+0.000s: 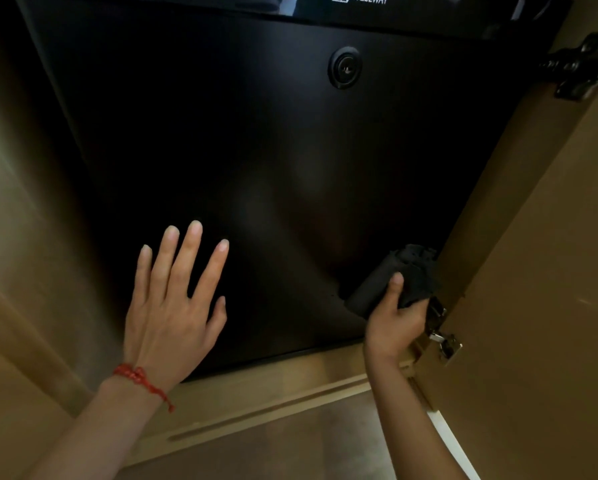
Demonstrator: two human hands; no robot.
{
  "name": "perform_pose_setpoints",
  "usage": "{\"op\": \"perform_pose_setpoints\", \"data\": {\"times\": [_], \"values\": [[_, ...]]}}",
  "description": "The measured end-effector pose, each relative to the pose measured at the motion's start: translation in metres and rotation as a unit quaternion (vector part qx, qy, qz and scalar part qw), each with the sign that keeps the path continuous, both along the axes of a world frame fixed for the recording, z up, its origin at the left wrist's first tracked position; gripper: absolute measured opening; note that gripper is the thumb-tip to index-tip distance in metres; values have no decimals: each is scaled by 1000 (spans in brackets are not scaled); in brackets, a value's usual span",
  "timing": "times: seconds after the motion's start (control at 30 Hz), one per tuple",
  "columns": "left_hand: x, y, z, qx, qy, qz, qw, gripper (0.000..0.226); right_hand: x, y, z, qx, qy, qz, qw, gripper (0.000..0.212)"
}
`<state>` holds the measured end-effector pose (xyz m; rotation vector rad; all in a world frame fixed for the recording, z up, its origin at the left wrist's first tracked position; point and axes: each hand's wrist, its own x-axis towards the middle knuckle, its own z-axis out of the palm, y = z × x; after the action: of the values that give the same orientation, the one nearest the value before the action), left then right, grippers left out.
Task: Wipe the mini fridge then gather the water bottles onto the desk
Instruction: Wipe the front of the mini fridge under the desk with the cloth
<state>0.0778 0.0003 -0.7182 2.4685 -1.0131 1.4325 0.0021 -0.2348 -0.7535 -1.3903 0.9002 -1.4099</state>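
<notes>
The black mini fridge [273,150] fills the middle of the head view, set inside a wooden cabinet, with a round lock high on its door and a white brand mark at the top edge. My left hand [173,306] lies flat on the lower left of the door, fingers spread, a red string bracelet at the wrist. My right hand [396,320] grips a dark folded cloth [394,278] and presses it against the door's lower right corner. No water bottles are in view.
The open wooden cabinet door [533,271] stands close on the right, with metal hinges [446,344] just beside my right hand and another at the top right. The cabinet's wooden side wall [24,202] rises on the left. A wooden base ledge [273,393] runs below the fridge.
</notes>
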Motion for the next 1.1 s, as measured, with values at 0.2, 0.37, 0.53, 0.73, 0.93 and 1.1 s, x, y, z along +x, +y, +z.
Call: {"op": "perform_pose_setpoints", "data": {"times": [0.2,0.37,0.53,0.73,0.93,1.1], "values": [[0,-1,-1,-4,2,0,1000,66,14,51,3,-51,-13,54,997,44],[0,1,-1,2,6,-1,1000,66,19,99,3,-189,38,174,966,52],[0,4,-5,9,11,-6,1000,68,14,81,-2,-235,57,183,953,53],[-4,5,-17,21,30,-10,999,66,-2,22,-32,-77,68,71,992,43],[-6,5,-28,26,39,-1,999,67,-3,6,-45,-4,45,40,998,42],[-9,7,-33,27,55,-4,998,64,4,47,-47,21,-1,94,995,41]]}}
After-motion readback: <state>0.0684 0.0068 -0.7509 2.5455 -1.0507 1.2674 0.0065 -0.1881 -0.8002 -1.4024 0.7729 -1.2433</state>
